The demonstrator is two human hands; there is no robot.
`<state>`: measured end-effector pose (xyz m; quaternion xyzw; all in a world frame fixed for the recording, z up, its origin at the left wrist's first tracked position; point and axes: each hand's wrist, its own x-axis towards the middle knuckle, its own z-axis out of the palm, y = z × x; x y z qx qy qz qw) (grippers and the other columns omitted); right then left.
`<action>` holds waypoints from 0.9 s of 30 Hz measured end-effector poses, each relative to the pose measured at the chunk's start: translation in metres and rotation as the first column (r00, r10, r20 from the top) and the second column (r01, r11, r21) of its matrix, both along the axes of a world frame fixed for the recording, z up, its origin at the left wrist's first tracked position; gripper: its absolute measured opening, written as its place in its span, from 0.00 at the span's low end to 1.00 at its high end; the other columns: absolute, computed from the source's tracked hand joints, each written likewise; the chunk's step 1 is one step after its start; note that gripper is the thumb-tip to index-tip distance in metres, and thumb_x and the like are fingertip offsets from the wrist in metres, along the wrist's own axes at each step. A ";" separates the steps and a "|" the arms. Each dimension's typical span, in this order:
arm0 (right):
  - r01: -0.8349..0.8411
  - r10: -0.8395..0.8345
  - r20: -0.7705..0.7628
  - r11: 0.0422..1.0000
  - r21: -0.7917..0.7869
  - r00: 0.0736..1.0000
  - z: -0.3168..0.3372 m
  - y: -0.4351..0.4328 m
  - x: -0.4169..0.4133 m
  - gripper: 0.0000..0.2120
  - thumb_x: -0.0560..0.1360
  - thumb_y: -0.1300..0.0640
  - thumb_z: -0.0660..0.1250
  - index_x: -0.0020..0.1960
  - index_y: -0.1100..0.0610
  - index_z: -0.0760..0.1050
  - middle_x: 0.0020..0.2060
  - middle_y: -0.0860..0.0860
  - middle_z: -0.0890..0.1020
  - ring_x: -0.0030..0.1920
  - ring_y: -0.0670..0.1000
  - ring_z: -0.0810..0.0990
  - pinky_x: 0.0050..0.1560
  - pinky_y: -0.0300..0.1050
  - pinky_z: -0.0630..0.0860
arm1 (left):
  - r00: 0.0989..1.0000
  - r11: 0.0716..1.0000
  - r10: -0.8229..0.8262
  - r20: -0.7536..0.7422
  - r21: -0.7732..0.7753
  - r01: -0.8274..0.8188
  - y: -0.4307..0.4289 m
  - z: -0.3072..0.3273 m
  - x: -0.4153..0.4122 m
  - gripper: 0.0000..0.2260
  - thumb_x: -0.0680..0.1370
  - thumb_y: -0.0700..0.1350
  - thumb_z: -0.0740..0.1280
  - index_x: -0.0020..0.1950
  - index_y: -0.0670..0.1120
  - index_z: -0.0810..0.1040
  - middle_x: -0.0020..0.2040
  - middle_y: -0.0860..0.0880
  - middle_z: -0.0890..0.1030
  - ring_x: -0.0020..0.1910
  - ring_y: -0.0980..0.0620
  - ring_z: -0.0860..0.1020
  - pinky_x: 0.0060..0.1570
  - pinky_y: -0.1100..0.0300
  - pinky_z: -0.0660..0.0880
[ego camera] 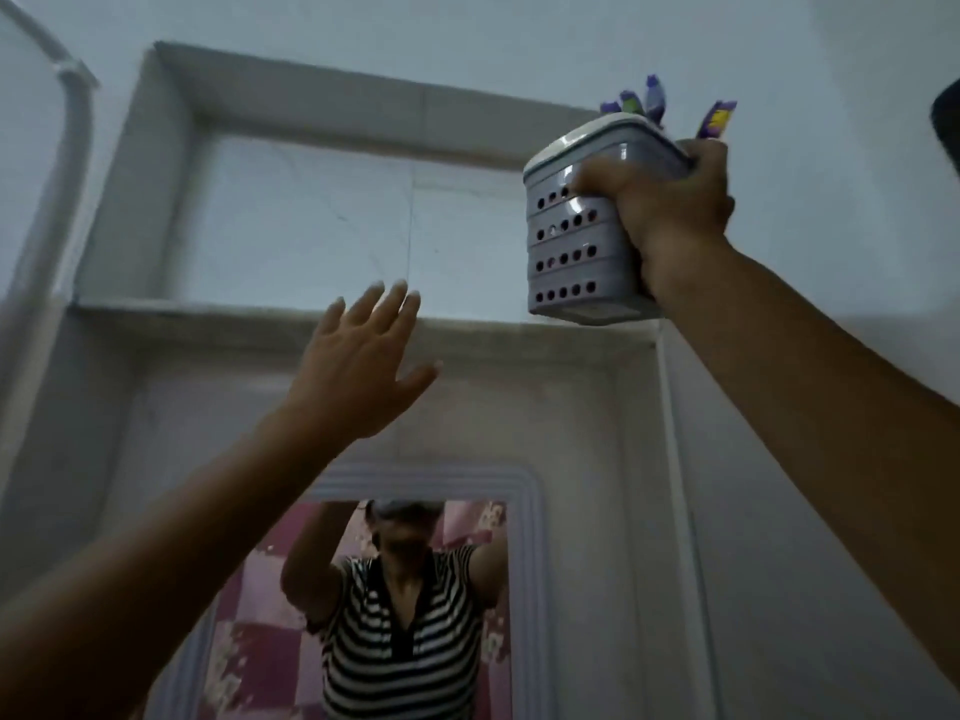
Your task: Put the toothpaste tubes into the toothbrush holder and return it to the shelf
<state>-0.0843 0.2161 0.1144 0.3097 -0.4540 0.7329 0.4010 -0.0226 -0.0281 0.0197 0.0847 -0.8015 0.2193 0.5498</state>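
My right hand [670,200] grips a pale grey toothbrush holder [571,252] with rows of round holes, raised at the upper right, in front of the right end of a recessed wall shelf [249,311]. Toothpaste tubes [652,98] and a purple item [716,119] stick out of its top. The holder hangs tilted in the air, just above the ledge line. My left hand [363,366] is raised with its fingers spread, below the shelf's ledge, holding nothing.
A white-framed mirror [530,563] hangs below the shelf and reflects a person in a striped shirt. A white pipe [67,122] curves at the upper left. A dark object [945,122] shows at the right edge.
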 end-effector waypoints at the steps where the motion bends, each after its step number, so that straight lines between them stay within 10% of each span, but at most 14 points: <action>1: 0.044 -0.045 0.029 0.999 0.015 0.999 0.014 -0.006 -0.004 0.38 0.51 0.44 0.80 0.57 0.45 0.68 0.55 0.53 0.69 0.53 0.57 0.77 0.46 0.51 0.83 | 1.000 1.000 0.018 0.015 0.010 -0.018 -0.005 0.002 -0.005 0.37 0.76 0.66 0.48 0.78 0.44 0.51 0.80 0.45 0.53 0.79 0.45 0.52 0.75 0.44 0.53; 19: 0.576 -0.600 0.097 0.794 0.192 0.794 0.024 -0.078 -0.110 0.57 0.60 0.34 0.78 0.77 0.53 0.52 0.75 0.61 0.61 0.74 0.62 0.60 0.71 0.60 0.58 | 0.996 0.996 -0.084 0.019 -0.025 0.084 -0.037 0.004 -0.023 0.40 0.71 0.66 0.41 0.79 0.48 0.48 0.80 0.48 0.51 0.79 0.48 0.49 0.77 0.48 0.47; 27: 0.442 -0.417 -0.196 0.890 0.108 0.888 -0.067 -0.054 -0.063 0.34 0.75 0.44 0.70 0.73 0.59 0.62 0.71 0.60 0.66 0.70 0.60 0.65 0.68 0.61 0.68 | 0.983 0.984 -0.177 -0.051 -0.004 0.177 -0.011 -0.051 0.008 0.34 0.77 0.63 0.45 0.78 0.44 0.52 0.79 0.44 0.55 0.78 0.48 0.52 0.76 0.49 0.50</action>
